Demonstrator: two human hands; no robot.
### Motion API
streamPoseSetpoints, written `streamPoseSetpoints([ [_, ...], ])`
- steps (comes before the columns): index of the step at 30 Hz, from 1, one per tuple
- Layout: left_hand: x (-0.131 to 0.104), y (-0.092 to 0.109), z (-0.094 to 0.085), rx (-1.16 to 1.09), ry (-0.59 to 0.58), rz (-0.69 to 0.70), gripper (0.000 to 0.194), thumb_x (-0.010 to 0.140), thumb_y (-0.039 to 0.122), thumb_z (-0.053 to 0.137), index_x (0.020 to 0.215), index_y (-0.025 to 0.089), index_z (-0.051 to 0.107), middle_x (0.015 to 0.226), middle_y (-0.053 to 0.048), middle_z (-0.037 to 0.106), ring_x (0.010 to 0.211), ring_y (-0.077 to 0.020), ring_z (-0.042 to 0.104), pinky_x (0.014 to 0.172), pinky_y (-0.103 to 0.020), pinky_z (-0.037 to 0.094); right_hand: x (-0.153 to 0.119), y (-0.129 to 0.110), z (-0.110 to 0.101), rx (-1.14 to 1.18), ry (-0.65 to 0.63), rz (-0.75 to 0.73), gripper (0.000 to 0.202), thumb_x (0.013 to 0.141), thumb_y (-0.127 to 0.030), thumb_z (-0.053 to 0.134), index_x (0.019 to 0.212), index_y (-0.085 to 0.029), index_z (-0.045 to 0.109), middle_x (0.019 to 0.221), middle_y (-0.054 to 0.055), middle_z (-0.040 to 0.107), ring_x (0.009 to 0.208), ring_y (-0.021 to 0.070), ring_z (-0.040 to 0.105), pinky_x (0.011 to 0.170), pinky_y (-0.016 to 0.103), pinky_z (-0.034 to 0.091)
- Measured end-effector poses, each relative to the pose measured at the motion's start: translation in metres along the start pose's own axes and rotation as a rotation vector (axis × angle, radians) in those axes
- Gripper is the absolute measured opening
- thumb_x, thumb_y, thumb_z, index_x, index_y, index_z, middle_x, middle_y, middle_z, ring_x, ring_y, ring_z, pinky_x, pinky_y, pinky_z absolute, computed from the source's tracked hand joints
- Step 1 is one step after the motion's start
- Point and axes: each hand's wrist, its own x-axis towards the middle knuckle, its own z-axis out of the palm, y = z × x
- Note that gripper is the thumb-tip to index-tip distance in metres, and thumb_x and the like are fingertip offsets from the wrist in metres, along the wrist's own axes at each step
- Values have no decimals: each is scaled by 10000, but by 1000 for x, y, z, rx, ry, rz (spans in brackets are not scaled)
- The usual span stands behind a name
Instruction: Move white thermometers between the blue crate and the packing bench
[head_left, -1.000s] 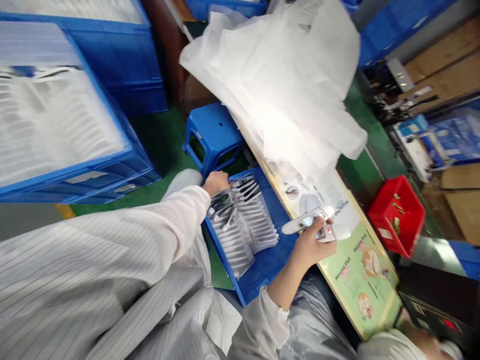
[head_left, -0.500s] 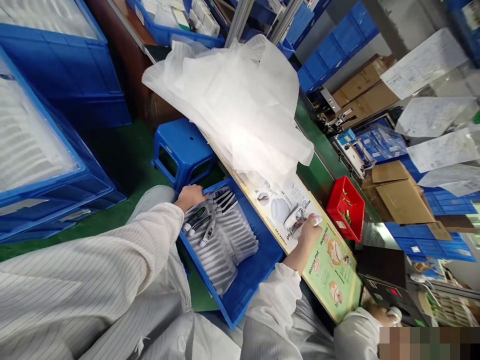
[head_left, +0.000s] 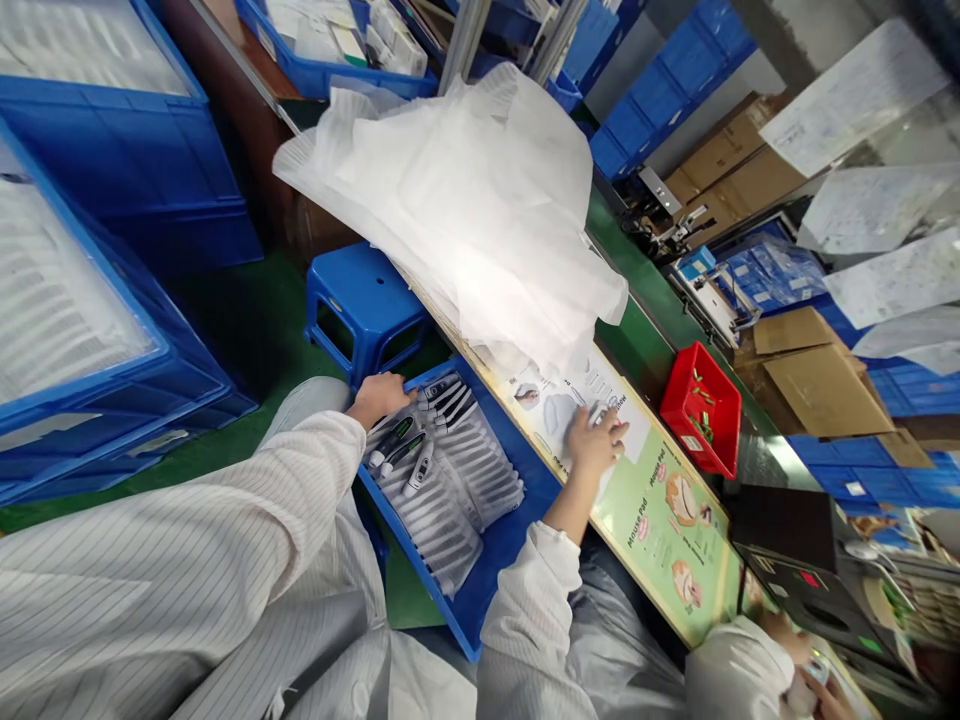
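My left hand (head_left: 381,398) is closed on the near-left rim of a blue bin (head_left: 541,478). Inside the bin lie white, ribbed foam sleeves (head_left: 487,470) and several slim, pen-like devices, some white with a small display (head_left: 420,468), others dark (head_left: 392,437). My right hand (head_left: 592,442) reaches over the printed mouse pad (head_left: 643,520) on the bench, fingers spread. Under and just beyond its fingertips are white devices (head_left: 600,410), partly covered, resting on the pad. I cannot tell whether the fingers touch them.
White foam sheets (head_left: 480,220) are heaped on the bench. A red tray (head_left: 697,420) holds small green pieces. A co-worker's hands (head_left: 787,640) hold a pale device at the lower right, by a black box (head_left: 795,550). Left stand a blue stool (head_left: 360,290) and stacked blue crates (head_left: 135,150).
My right hand has moved left and opened, releasing the white device it held by the pad's edge. My left hand stays at the bin. The co-worker's hands have shifted at the lower right.
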Motion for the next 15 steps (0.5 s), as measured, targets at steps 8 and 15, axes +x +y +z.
streamPoseSetpoints([
  [8,10,-1,0,88,-70,-28,746,984,761,489,1332,183,805,1272,-229,812,1194,-448,764,964,-448,592,-25,63,-28,-75,-64,-364,650,1124,-538,381,1734,-337,475,1796,154,380,1515,423,485,1186,672,475],
  [15,6,0,2,87,-35,-34,746,1003,752,494,1322,158,814,1273,-236,810,1210,-454,755,1013,-469,586,37,243,-90,-204,288,186,671,996,-467,490,1596,-225,667,1556,319,577,1257,496,675,951,786,545],
])
